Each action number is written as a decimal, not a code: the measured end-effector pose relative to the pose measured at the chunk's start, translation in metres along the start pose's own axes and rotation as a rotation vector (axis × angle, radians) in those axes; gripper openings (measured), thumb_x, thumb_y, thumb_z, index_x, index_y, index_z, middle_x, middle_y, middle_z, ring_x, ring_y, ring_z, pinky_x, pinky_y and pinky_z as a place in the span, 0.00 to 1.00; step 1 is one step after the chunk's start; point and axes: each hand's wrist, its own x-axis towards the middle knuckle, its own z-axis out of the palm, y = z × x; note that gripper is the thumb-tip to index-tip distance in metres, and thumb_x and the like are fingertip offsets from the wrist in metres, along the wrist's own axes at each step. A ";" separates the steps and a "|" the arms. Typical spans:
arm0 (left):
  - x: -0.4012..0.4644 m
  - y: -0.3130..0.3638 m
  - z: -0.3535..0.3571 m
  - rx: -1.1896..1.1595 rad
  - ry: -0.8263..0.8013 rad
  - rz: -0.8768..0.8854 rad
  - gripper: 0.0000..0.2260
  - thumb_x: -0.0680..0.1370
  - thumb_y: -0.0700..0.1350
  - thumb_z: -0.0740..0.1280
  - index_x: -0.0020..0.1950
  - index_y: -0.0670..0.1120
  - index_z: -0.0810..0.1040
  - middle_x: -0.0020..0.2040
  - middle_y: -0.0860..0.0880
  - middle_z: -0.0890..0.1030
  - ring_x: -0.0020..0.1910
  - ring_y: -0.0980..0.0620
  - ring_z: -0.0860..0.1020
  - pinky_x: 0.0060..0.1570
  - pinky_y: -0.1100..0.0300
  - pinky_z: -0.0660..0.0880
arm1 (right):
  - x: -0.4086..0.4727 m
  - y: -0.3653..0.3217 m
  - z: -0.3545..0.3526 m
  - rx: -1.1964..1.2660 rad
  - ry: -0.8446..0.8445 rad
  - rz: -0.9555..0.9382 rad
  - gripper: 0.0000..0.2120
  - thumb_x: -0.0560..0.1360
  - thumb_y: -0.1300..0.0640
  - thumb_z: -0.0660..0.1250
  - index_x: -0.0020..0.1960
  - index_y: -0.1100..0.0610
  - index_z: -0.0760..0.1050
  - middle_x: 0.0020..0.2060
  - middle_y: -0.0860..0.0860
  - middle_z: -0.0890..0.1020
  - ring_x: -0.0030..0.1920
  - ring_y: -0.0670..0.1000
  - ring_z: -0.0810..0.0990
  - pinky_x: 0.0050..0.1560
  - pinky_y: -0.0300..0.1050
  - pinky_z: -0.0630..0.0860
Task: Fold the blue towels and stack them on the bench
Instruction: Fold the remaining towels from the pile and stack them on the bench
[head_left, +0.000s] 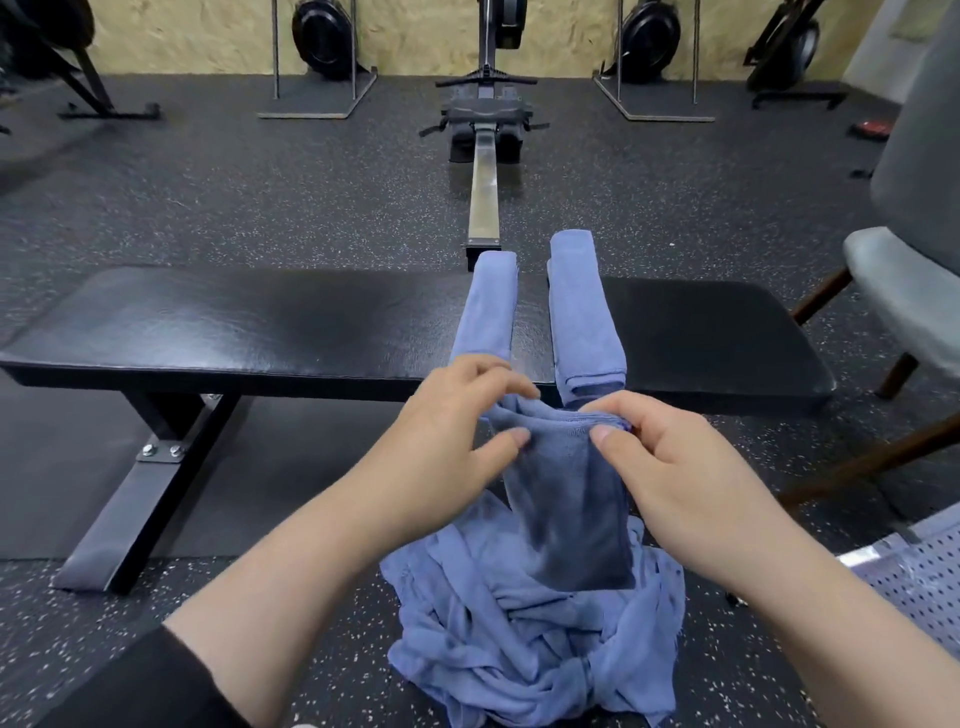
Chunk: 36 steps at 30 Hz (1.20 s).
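From the head view, the left hand (447, 415) and right hand (670, 447) each pinch the top edge of a blue towel (566, 499) hanging in front of the black bench (234, 322). Two folded towels (582, 312) lie side by side across the bench, and a crumpled pile of towels (524, 639) sits on the floor below the hands.

Beyond my fingers, straight ahead: rowing machine (485, 111), steel rail (484, 189) running toward me. Against far wall (415, 31), 2 black fan wheels on stands (322, 36) (652, 39). Right of my fingers: grey upholstered chair (904, 291), wooden legs. Speckled rubber floor (234, 192) all round.
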 end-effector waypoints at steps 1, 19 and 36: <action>-0.001 0.000 0.000 0.008 -0.047 -0.013 0.08 0.79 0.49 0.69 0.58 0.58 0.77 0.64 0.61 0.70 0.67 0.57 0.68 0.68 0.61 0.62 | 0.000 -0.002 0.001 -0.011 -0.002 -0.010 0.11 0.82 0.56 0.61 0.48 0.45 0.81 0.39 0.44 0.85 0.39 0.42 0.80 0.42 0.37 0.73; 0.000 -0.007 -0.041 0.123 0.181 -0.137 0.13 0.72 0.52 0.77 0.33 0.48 0.78 0.28 0.53 0.73 0.31 0.56 0.70 0.33 0.62 0.67 | 0.017 0.009 -0.021 -0.081 0.048 -0.018 0.12 0.83 0.56 0.62 0.49 0.46 0.83 0.33 0.50 0.82 0.28 0.44 0.71 0.32 0.38 0.68; -0.023 0.009 -0.050 0.019 0.085 -0.161 0.06 0.78 0.50 0.69 0.42 0.52 0.79 0.36 0.56 0.79 0.35 0.61 0.73 0.36 0.64 0.67 | -0.002 -0.008 -0.010 0.058 0.183 -0.125 0.10 0.77 0.61 0.70 0.42 0.48 0.81 0.29 0.50 0.76 0.28 0.43 0.69 0.31 0.34 0.66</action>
